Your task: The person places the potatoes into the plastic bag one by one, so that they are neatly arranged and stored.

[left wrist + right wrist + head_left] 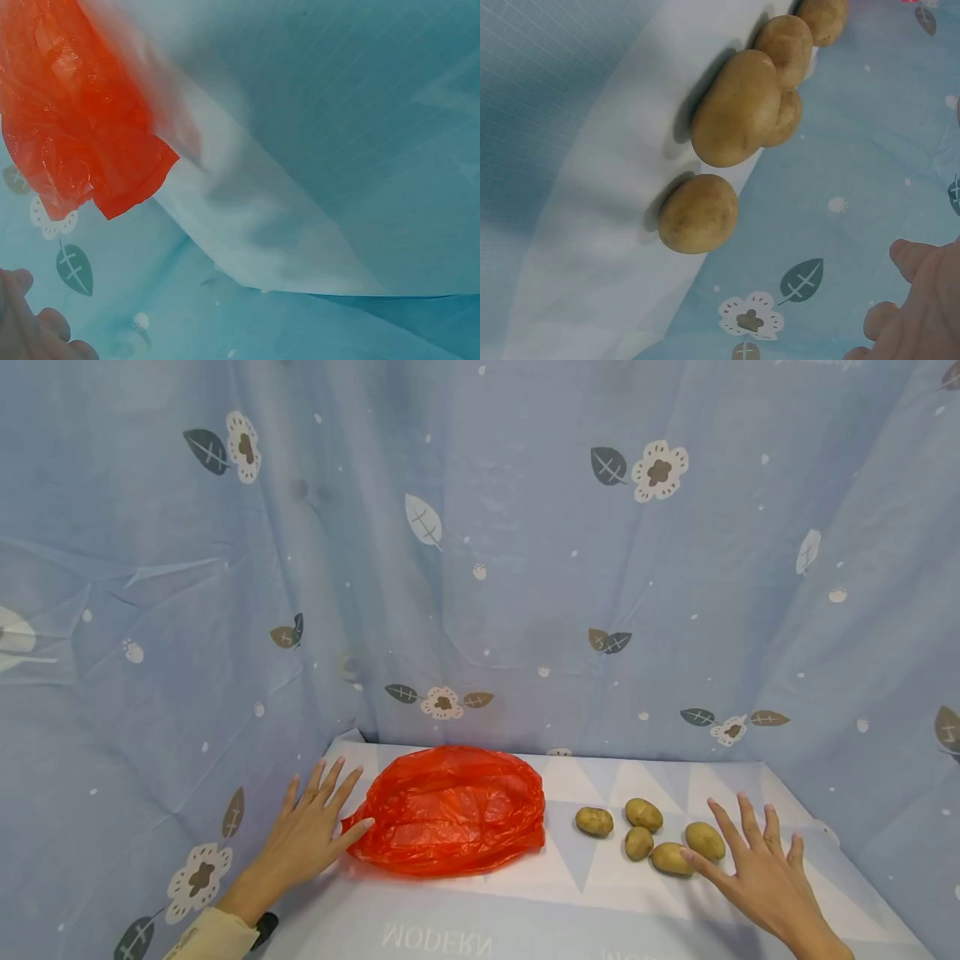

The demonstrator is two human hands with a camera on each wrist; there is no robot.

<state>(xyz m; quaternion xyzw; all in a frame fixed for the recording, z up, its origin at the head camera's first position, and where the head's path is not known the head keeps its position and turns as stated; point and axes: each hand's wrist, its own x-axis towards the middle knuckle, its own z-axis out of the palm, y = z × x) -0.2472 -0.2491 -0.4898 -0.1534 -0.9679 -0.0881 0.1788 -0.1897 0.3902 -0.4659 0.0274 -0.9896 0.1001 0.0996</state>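
A red plastic bag (457, 810) lies spread on the table, its mouth facing the head camera. My left hand (307, 827) is at the bag's left side with fingers spread; in the head view its thumb overlaps the bag's edge, and whether it touches cannot be told. In the left wrist view the bag (75, 112) hangs into the upper left, apart from the fingertips. Several potatoes (642, 814) sit in a loose group right of the bag. Beside them my right hand (768, 877) is spread and holds nothing; its thumb overlaps the nearest potato (670, 858) in the head view.
The table (525, 918) has a white and grey triangle-patterned cover with printed lettering near the front. Blue flowered curtains (525, 568) hang behind it and on both sides. A dark band (265, 930) shows at the left wrist.
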